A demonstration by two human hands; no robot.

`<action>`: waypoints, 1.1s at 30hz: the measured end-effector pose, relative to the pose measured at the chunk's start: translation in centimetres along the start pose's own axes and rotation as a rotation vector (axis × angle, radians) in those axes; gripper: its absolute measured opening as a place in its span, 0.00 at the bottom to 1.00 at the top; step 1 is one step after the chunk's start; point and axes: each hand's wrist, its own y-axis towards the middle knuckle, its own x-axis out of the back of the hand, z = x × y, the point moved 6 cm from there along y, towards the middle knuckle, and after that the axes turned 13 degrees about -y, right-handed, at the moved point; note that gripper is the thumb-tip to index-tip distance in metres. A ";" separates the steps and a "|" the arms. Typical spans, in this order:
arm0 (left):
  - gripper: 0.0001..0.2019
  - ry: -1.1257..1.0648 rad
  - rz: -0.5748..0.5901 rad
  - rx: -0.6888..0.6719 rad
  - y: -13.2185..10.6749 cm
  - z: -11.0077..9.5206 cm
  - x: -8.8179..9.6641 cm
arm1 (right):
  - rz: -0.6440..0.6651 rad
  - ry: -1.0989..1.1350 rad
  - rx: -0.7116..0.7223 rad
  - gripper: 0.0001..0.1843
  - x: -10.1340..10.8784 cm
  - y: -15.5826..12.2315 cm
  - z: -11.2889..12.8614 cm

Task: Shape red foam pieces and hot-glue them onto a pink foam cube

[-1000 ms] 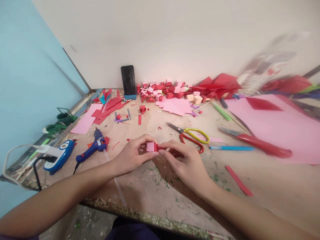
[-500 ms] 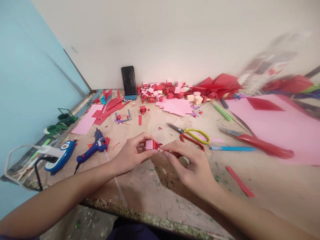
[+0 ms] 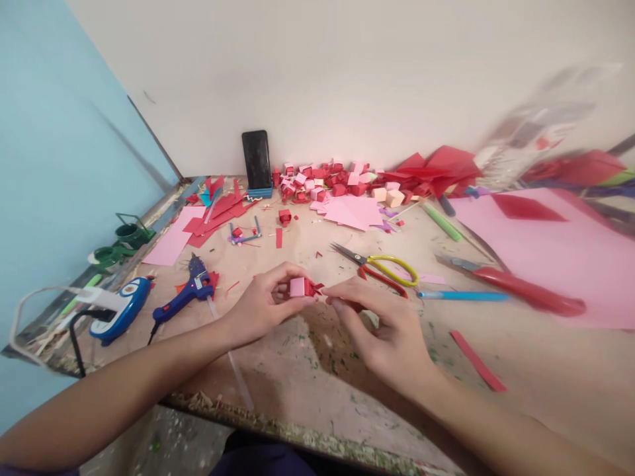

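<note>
My left hand is closed round a small paper box, its fingers and thumb gripping the sides. Pale pink covers the box's near face, and red folded strips stick out at its right end. Close by those red ends is my right hand, with thumb and forefinger pinched together. Whether anything small lies in that pinch is hidden. Just beyond the right hand rests a pair of scissors with one yellow and one red handle.
A blue glue gun lies left beside a blue-and-white device. A phone leans on the back wall near piled paper boxes. To the right are a blue pen, a red-handled cutter and pink paper.
My right hand's fingertips have drawn slightly right, away from the red strips. My left hand keeps its hold on the paper box. The whole view has shifted a little.
</note>
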 end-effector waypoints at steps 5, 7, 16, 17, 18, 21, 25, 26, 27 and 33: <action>0.11 -0.014 0.013 -0.002 0.1 0.0 -0.1 | 0.038 0.045 0.020 0.13 -0.3 0.0 0.2; 0.11 -0.013 0.015 0.007 0.0 0.0 -0.1 | 0.045 0.054 0.022 0.14 -0.3 0.0 0.4; 0.12 -0.021 0.010 0.008 0.0 0.2 -0.1 | 0.092 0.050 0.025 0.17 -0.6 0.1 0.4; 0.12 -0.025 0.009 0.008 -0.1 0.2 -0.1 | 0.095 0.052 0.027 0.17 -0.6 0.1 0.4; 0.12 -0.028 0.008 0.006 -0.1 0.2 -0.1 | 0.100 0.056 0.031 0.17 -0.6 0.1 0.4; 0.13 -0.032 0.017 0.004 -0.2 0.0 -0.1 | 0.110 0.063 0.039 0.17 -0.7 0.1 0.3; 0.13 -0.013 0.040 -0.004 -0.2 -0.3 -0.3 | 0.117 0.071 0.031 0.17 -0.9 0.1 0.2; 0.12 -0.005 0.044 -0.011 -0.2 -0.4 -0.3 | 0.116 0.074 0.030 0.17 -0.9 0.1 0.2; 0.12 0.002 0.049 -0.017 -0.1 -0.5 -0.3 | 0.116 0.076 0.029 0.17 -0.8 0.1 0.2; 0.13 0.011 0.058 -0.034 -0.1 -0.7 -0.2 | 0.067 0.046 0.041 0.15 -0.5 0.1 0.1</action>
